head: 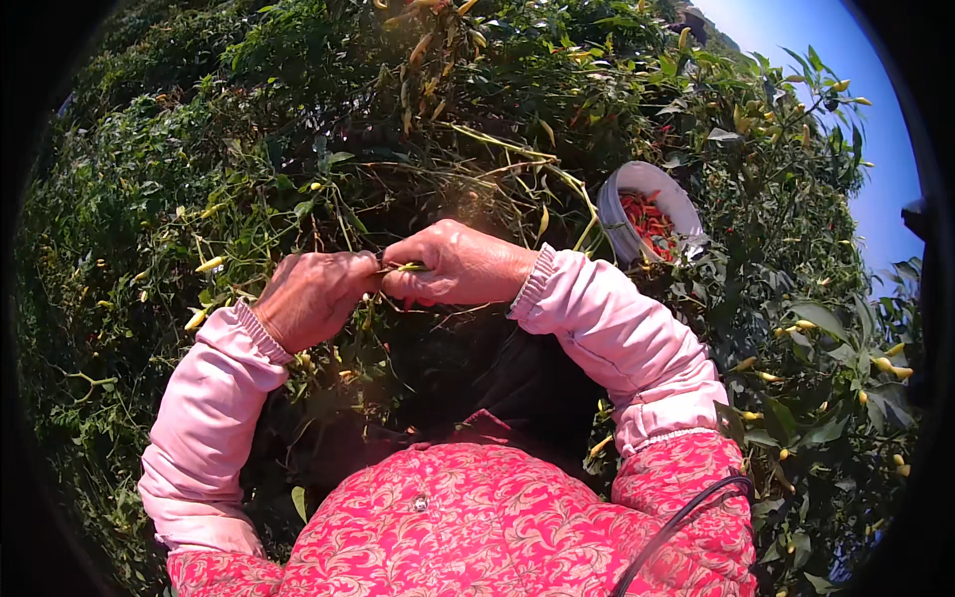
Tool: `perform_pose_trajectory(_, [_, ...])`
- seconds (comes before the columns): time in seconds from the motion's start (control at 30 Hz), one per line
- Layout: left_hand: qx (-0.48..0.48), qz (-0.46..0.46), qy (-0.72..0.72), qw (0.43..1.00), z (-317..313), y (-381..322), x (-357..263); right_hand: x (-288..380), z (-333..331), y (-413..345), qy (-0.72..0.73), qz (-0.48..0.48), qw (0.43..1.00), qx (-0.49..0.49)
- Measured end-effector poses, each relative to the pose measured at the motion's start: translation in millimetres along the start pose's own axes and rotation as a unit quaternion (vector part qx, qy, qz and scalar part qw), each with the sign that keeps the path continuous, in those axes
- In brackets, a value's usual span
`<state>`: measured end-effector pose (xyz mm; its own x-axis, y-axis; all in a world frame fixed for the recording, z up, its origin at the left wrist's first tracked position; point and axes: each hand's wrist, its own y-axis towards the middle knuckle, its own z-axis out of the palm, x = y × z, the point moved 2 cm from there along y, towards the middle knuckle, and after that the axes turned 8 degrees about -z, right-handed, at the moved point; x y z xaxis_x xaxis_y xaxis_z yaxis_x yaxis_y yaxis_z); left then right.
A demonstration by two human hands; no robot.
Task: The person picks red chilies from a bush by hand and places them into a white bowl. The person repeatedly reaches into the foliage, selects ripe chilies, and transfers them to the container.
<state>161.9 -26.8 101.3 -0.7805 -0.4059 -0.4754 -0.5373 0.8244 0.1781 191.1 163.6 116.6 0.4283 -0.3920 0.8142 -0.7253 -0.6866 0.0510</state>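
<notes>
My left hand (317,295) pinches a thin stem of a chili pepper plant, its fingertips touching those of my right hand. My right hand (448,265) is closed around a few peppers; green stems (410,266) poke out by the thumb, and a bit of red pepper (418,302) shows under the fingers. Both hands are among the plants in front of my body. Up and to the right of my right hand, a white plastic bucket (617,213) stands tilted, with red chili peppers (649,220) in it.
Dense chili plants (134,186) with pale yellow peppers (210,264) surround me. Bent, leafless branches (507,145) cross in front of my hands. More leafy plants (821,321) rise on the right. A person (694,26) is far off at the top. A dark cable (671,522) lies over my right sleeve.
</notes>
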Motion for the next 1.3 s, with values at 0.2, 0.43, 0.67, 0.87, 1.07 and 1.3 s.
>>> perform_pose_trajectory(0.2, [0.241, 0.019, -0.443, 0.863, 10.0, -12.9, -26.3, 19.3, 11.7, -28.2, 0.103, -0.198, 0.971, 0.082])
perform_pose_trajectory(0.43, [0.023, 0.008, -0.645, 0.764, -22.9, -36.1, -14.6, -11.0, -78.1, -135.5, 0.075, -0.007, 0.993, -0.087])
perform_pose_trajectory(0.67, [-0.160, -0.234, -0.436, 0.854, -58.9, -108.5, 46.6, -169.6, -220.4, -285.3, -0.350, 0.316, 0.825, -0.313])
perform_pose_trajectory(0.87, [-0.318, -0.355, -0.240, 0.846, -77.5, -144.1, 78.0, -191.5, -243.6, -200.0, -0.191, 0.180, 0.906, -0.331])
perform_pose_trajectory(1.07, [-0.216, -0.322, -0.145, 0.910, 16.6, -112.8, 84.7, -47.5, -105.6, 47.0, -0.232, -0.135, 0.953, -0.139])
perform_pose_trajectory(1.3, [-0.029, -0.195, -0.205, 0.959, 116.1, -39.3, 56.9, -72.1, 75.5, 151.0, -0.397, -0.159, 0.868, 0.254])
